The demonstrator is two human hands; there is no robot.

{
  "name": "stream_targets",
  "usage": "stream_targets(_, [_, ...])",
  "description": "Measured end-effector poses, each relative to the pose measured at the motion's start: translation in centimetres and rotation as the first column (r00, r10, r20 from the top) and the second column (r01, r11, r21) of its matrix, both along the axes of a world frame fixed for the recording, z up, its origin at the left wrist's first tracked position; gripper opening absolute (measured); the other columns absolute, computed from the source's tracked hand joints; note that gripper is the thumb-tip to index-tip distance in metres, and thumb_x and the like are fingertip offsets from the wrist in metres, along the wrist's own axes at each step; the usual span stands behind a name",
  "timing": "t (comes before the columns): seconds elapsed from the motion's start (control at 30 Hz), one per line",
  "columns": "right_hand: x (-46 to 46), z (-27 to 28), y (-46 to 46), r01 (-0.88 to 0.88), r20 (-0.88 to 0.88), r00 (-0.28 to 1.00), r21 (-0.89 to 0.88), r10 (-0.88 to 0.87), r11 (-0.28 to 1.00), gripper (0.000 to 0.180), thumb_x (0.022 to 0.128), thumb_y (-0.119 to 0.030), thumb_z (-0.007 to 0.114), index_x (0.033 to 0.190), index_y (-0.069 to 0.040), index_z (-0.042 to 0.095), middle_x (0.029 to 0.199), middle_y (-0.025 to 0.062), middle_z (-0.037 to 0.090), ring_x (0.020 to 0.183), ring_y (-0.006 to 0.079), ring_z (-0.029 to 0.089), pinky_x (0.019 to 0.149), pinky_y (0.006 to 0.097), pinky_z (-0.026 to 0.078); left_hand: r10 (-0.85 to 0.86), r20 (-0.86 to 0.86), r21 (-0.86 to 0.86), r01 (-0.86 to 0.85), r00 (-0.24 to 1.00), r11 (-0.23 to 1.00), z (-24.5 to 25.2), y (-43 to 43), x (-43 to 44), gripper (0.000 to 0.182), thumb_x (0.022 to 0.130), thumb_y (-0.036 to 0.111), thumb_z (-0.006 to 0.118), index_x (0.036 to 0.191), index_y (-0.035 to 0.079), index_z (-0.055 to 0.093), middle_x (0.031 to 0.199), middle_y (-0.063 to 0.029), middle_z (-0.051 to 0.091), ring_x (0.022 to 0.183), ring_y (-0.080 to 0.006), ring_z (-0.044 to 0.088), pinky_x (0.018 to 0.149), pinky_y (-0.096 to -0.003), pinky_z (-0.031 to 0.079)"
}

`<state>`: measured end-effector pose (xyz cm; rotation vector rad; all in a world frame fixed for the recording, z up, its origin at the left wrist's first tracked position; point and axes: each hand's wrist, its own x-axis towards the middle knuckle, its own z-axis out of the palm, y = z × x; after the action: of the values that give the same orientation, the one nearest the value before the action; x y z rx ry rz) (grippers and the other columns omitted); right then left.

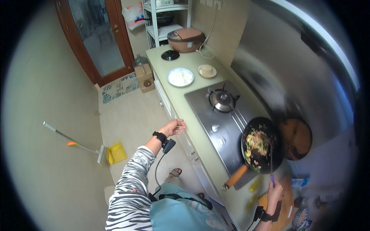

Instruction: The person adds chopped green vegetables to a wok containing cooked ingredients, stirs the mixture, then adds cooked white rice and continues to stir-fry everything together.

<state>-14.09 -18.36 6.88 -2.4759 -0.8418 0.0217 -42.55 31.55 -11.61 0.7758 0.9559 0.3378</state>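
Observation:
My right hand point(275, 191) grips the purple handle of a metal-shafted spatula point(271, 161). Its far end reaches into a black wok point(261, 122), where it meets a fried mix of chopped food point(256, 142) with yellow, green and pink bits. The wok sits over the near side of a steel gas hob point(206, 124), its wooden handle point(236, 176) pointing toward me. Nothing is in my left hand point(174, 127), which hovers by the front edge of the pale green counter point(188, 108) with loosely curled fingers. Black devices are strapped to both wrists.
Beyond the bare burner point(222, 99) stand a plate of white food point(180, 77), a small dish point(207, 71), a black lid point(170, 55) and a rice cooker point(186, 39). A round wooden lid point(296, 138) leans behind the wok. A cutting board point(284, 199) lies near my right wrist.

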Motion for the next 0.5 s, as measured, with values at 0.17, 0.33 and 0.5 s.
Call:
stream_targets(0.17, [-3.2,0.3,1.4,0.182,-0.076,0.979,-0.095,-0.189,0.979,0.033,0.082,-0.002,0.063,0.114,0.007,0.061,0.092,0.0242,0.068,0.085,0.0334,0.067,0.076,0.0377,0.050,0.236,0.081,-0.158,-0.222,0.968,0.962,-4.0,17.2,1.3,0.023,0.098,0.021,0.044,0.107,0.000,0.051,0.097,-0.0108,0.062,0.087,-0.0236,0.065,0.065,-0.0394,0.057])
stream_targets(0.33, [-6.2,1.1,1.1,0.447,-0.389,0.839,0.096,-0.379,0.890,0.035,0.085,-0.002,0.062,0.121,0.000,0.061,0.061,-0.0010,0.050,0.043,0.0053,0.042,0.038,0.0232,0.031,0.392,-0.035,0.073,-0.388,0.919,0.919,-5.8,28.9,3.3,0.027,0.097,0.021,0.045,0.105,-0.004,0.052,0.086,-0.0145,0.060,0.076,-0.0264,0.061,0.062,-0.0379,0.054])
stream_targets(0.5, [-9.2,2.1,1.9,0.497,-0.399,0.791,-0.024,-0.465,0.867,0.040,0.083,-0.003,0.065,0.123,-0.001,0.059,0.061,-0.0005,0.052,0.042,0.0070,0.043,0.037,0.0239,0.032,0.288,-0.079,0.189,-0.270,0.954,0.944,-8.0,35.0,5.8,0.026,0.089,0.022,0.058,0.102,-0.001,0.058,0.092,-0.0119,0.060,0.072,-0.0231,0.055,0.063,-0.0401,0.051])
